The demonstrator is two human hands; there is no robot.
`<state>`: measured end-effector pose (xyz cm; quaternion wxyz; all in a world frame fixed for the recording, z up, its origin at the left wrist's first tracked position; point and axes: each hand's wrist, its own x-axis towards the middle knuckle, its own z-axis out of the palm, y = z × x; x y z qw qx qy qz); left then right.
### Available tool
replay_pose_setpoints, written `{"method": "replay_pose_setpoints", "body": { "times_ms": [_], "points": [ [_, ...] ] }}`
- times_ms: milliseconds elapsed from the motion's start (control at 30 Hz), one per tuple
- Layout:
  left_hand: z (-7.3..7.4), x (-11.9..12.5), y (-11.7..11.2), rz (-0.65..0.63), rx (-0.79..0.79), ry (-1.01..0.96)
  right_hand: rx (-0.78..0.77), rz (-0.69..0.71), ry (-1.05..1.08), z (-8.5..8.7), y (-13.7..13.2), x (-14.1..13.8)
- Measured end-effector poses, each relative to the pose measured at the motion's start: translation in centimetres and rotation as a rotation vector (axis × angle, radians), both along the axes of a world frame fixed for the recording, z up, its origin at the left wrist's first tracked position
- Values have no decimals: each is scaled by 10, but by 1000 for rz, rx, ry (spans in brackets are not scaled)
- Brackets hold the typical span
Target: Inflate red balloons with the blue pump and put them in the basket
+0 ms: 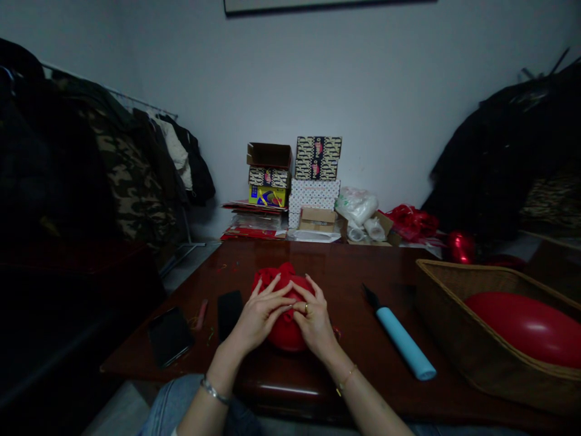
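Observation:
A round red balloon (289,339) rests near the front edge of the dark wooden table. My left hand (263,312) lies over its left side, thumb and fingertips pinched at the balloon's neck. From the other side my right hand (315,315), with a ring on one finger, pinches the same spot, so the thumbs and fingertips of both hands meet there. Some crumpled red material (267,275) shows just behind my left fingers. The exact grip at the neck is partly hidden. To the right lies a light blue balloon pump (403,342) with a black nozzle.
A wicker basket (494,357) holding a large red balloon (531,324) stands at the right. Left of my hands lie a dark phone (170,336), a black flat object (229,310) and a small pinkish stick (202,313). Stacked boxes (315,194) stand beyond the table (354,260).

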<state>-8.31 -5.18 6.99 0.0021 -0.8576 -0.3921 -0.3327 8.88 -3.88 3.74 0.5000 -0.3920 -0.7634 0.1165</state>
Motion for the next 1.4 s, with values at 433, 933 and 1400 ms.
{"method": "replay_pose_setpoints", "body": {
  "times_ms": [433,933,1400],
  "points": [
    [-4,0,1,-88,343,130,-33,-8,-77,1,2,4],
    [-15,11,-1,-120,318,-82,-129,29,-96,9,-6,11],
    [40,11,-19,-191,-92,202,-157,87,-120,15,-15,20]
  ]
}}
